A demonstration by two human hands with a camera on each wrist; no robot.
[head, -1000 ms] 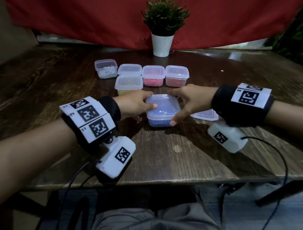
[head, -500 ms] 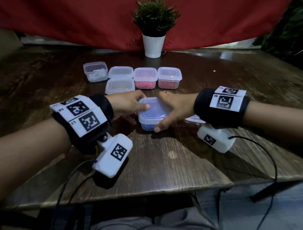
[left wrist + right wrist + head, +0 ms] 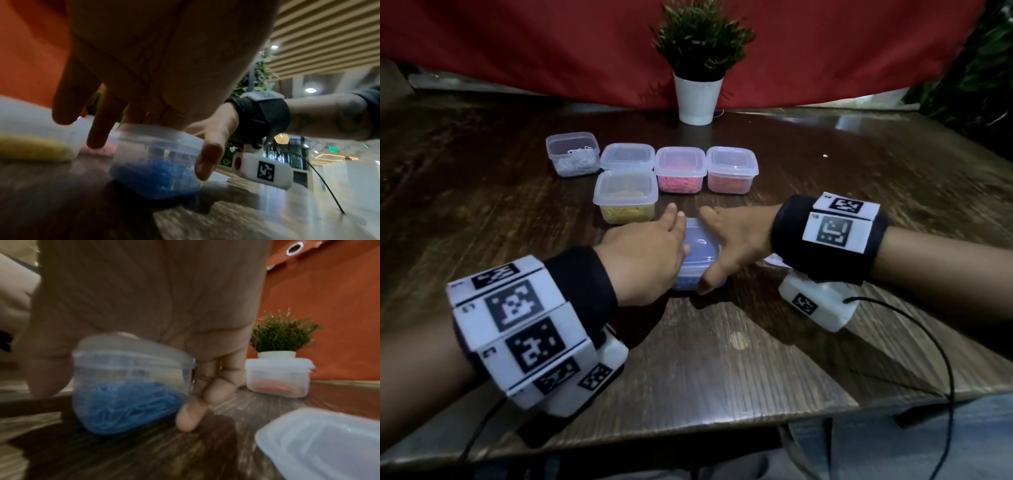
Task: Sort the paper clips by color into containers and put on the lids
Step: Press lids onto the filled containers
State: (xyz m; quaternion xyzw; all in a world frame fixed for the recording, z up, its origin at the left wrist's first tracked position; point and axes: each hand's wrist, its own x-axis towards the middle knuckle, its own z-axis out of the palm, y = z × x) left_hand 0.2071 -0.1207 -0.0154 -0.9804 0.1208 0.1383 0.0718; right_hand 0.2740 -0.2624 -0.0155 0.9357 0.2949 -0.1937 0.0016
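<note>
Blue clips fill the tub (image 3: 700, 255), gripped from both sides by left hand (image 3: 645, 255) and right hand (image 3: 736, 240), fingers curled around it, presumably to seat its lid.

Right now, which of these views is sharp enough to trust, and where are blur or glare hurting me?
Head view: dim but sharpest; glare streaks on the far table, clips readable in the open container. Left wrist: motion-smeared, the blue container soft, bright lamps behind. Right wrist: blurriest; the blue container and the spare lid smeared, though the right hand fills the top.
</note>
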